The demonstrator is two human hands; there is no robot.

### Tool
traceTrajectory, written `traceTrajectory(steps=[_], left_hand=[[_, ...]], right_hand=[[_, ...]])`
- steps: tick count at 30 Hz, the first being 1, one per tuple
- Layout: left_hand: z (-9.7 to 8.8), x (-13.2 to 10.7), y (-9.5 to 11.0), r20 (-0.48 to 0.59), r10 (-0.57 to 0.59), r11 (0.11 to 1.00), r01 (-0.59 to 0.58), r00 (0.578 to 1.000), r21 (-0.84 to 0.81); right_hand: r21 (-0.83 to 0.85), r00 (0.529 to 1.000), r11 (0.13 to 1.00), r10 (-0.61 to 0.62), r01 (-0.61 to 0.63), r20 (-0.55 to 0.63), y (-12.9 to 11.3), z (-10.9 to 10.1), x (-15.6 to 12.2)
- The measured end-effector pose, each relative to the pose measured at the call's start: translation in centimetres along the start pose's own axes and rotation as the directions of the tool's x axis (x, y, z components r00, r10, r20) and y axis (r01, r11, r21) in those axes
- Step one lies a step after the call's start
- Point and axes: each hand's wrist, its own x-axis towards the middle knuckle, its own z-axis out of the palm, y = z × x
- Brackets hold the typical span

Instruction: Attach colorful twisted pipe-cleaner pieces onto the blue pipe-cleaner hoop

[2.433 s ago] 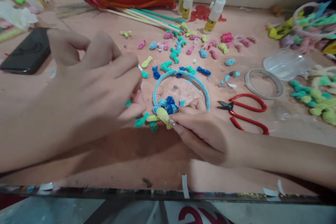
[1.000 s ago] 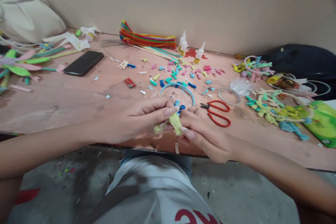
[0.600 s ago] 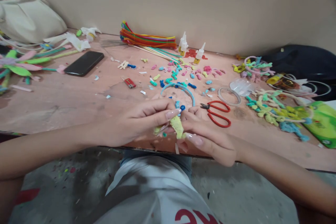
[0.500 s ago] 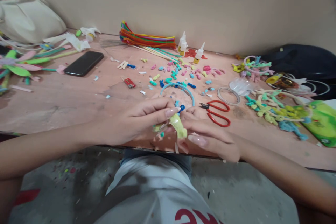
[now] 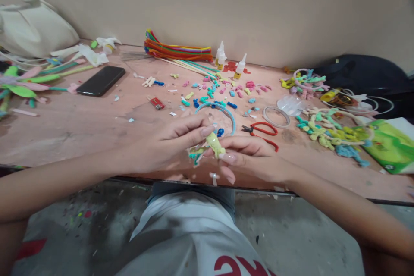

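Between my two hands is a small pale-yellow knotted pipe-cleaner piece (image 5: 214, 144), tilted down to the right. My left hand (image 5: 187, 137) is closed on its upper end, thumb on top. At the lower end, my right hand (image 5: 249, 157) pinches it between thumb and fingers. A few green and yellow fuzzy bits (image 5: 196, 155) show just below my left fingers; whether they are joined to the piece I cannot tell. Beyond the hands lies a light-blue wrapped headband (image 5: 230, 117), its near part hidden by them. Red-handled scissors (image 5: 263, 130) rest past my right hand.
Loose knotted pieces (image 5: 211, 91) are scattered mid-table, with glue bottles (image 5: 239, 68) and a pipe-cleaner bundle (image 5: 181, 50) behind. A phone (image 5: 101, 80) and red lighter (image 5: 157, 103) lie left. Right are a clear ring (image 5: 276, 116), decorated hoops (image 5: 336, 129) and a green packet (image 5: 393, 146).
My right fingers have closed in on the lower end of the yellow piece, where they were more spread before. The whole view has shifted slightly.
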Motion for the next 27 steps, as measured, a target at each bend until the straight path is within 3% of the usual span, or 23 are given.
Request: traceTrajectory(steps=[7,15,22,27], left_hand=[[0.0,0.0,-0.1,-0.004,0.018,1.000,-0.018,1.000,0.004],[0.1,0.3,-0.3,-0.057,0.021,1.000,-0.019,0.998,0.023],[0.1,0.4,-0.2,-0.063,0.020,0.999,-0.018,0.998,0.044],[0.2,0.3,-0.7,-0.071,0.024,0.993,-0.015,0.997,0.118]], right_hand=[[0.224,0.999,0.974,0.013,-0.019,0.029,0.9,-0.1,0.1],[0.255,1.000,0.967,0.004,0.000,-0.013,1.3,-0.1,0.8],[0.157,0.997,0.985,-0.066,0.072,-0.044,1.5,0.0,1.0],[-0.116,0.975,0.973,-0.209,0.199,-0.078,1.7,-0.2,0.8]])
